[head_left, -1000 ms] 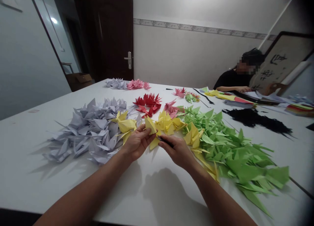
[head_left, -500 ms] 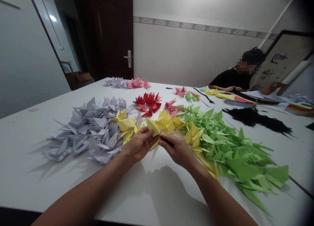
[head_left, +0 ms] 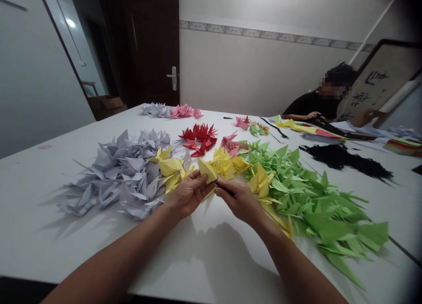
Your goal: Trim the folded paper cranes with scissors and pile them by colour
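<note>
My left hand (head_left: 190, 193) pinches a folded yellow paper piece (head_left: 207, 169) over the middle of the white table (head_left: 211, 260). Close beside it on the right, my right hand (head_left: 238, 198) is closed on a thin black tool (head_left: 224, 188), whose tip meets the lower edge of the yellow piece. The tool's exact kind is too small to tell. Loose yellow folded papers (head_left: 224, 163) lie just behind my hands. To the left spreads a big heap of pale lilac folded papers (head_left: 132, 165), and to the right a heap of green ones (head_left: 306, 198).
Red folded papers (head_left: 199, 137) sit behind the yellow ones, with pink ones (head_left: 183, 111) farther back. A tangle of black strands (head_left: 344, 158) and stacked coloured sheets (head_left: 303, 127) lie at the right. A person in black (head_left: 305, 105) sits at the far right.
My hands and the yellow piece have hardly moved. The other person's hand has risen slightly from the table, with dark material at it.
</note>
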### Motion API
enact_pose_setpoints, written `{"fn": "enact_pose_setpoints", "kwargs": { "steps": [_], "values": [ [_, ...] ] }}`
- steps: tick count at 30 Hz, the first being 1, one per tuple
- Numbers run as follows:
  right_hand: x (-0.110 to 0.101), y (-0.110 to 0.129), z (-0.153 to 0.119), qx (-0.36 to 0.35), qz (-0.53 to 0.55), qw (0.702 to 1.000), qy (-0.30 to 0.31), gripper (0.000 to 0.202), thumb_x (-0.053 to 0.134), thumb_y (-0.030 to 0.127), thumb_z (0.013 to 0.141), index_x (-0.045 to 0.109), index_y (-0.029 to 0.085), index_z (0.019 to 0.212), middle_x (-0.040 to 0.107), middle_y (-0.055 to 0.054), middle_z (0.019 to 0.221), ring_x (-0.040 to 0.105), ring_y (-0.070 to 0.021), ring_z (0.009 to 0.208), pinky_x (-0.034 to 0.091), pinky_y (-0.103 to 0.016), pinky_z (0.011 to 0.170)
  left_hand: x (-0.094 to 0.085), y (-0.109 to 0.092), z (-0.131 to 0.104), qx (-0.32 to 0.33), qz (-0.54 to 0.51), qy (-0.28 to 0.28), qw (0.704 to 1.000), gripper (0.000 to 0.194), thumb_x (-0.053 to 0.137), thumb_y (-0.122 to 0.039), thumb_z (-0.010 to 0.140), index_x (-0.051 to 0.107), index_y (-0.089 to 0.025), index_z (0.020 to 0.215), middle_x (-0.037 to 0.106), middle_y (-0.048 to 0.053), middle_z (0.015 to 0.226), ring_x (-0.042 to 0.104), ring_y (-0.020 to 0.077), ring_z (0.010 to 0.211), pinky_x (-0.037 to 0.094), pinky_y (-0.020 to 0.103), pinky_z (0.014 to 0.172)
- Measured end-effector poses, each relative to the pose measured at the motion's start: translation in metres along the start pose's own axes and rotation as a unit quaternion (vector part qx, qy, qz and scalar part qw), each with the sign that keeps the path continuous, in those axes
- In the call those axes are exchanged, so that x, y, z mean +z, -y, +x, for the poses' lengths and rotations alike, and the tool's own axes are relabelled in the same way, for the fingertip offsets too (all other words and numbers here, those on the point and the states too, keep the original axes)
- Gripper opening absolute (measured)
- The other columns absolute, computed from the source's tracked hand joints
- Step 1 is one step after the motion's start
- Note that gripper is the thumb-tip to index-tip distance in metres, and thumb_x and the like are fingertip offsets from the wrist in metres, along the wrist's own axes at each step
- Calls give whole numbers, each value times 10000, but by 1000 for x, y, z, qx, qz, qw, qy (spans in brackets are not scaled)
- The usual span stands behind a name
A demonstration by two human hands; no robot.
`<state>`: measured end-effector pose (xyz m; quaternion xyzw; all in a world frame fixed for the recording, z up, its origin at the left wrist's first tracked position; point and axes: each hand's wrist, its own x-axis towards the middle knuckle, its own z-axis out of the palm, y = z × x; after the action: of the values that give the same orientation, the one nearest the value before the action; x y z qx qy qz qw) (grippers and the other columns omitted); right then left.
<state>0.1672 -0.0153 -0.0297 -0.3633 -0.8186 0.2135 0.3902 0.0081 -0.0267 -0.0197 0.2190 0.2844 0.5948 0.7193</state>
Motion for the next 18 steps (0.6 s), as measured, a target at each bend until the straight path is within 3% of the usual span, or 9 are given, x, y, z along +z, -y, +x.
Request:
{"fn": "enact_pose_setpoints", "kwargs": {
  "steps": [4, 6, 8, 10, 13, 16, 18],
  "values": [
    [-6, -5, 2, 16, -9, 999, -37, 195, 573, 278, 840, 710, 182, 939, 732, -52, 842, 649, -176, 709, 475, -264, 649, -1, -11, 3, 53, 38, -29, 997, 184, 660, -63, 734, 565, -166, 852, 682, -3, 797, 688, 118, 708, 550, 209, 664],
    [-9, -10, 4, 40, -13, 997, -71, 229, 583, 312, 829, 707, 165, 954, 732, -71, 848, 654, -190, 724, 484, -281, 659, -5, -22, 7, 116, 87, -60, 988, 233, 706, -117, 694, 542, -177, 850, 664, -20, 766, 686, 123, 687, 531, 192, 613],
    [-9, -16, 5, 67, -20, 993, -96, 265, 601, 339, 809, 705, 154, 968, 730, -82, 850, 656, -196, 724, 491, -292, 657, -10, -33, 11, 192, 182, -92, 960, 288, 717, -190, 685, 537, -183, 910, 649, -24, 747, 671, 116, 639, 491, 169, 542],
    [-5, -21, 5, 85, -34, 990, -104, 307, 638, 337, 774, 700, 143, 1004, 728, -91, 854, 655, -198, 715, 496, -298, 655, -15, -43, 13, 271, 302, -117, 907, 364, 702, -253, 691, 532, -183, 1005, 636, -20, 748, 636, 105, 576, 455, 168, 493],
    [7, -27, 4, 89, -49, 990, -94, 388, 664, 295, 744, 670, 138, 1100, 724, -80, 821, 645, -183, 666, 498, -290, 637, -23, -57, 12, 375, 447, -161, 796, 403, 662, -307, 712, 548, -179, 1077, 634, 1, 806, 587, 99, 559, 462, 201, 512],
    [18, -32, 5, 78, -63, 991, -88, 381, 657, 256, 748, 663, 163, 1117, 725, -68, 829, 644, -177, 663, 498, -288, 650, -29, -71, 10, 425, 543, -231, 687, 342, 613, -312, 742, 605, -175, 1055, 660, 32, 884, 557, 100, 570, 467, 225, 561],
    [24, -35, 7, 71, -74, 991, -85, 276, 641, 229, 755, 699, 178, 1020, 725, -68, 834, 649, -189, 695, 494, -299, 671, -35, -79, 10, 430, 583, -266, 636, 311, 593, -290, 748, 628, -175, 1036, 674, 38, 908, 546, 108, 565, 474, 245, 598]
  ]
}}
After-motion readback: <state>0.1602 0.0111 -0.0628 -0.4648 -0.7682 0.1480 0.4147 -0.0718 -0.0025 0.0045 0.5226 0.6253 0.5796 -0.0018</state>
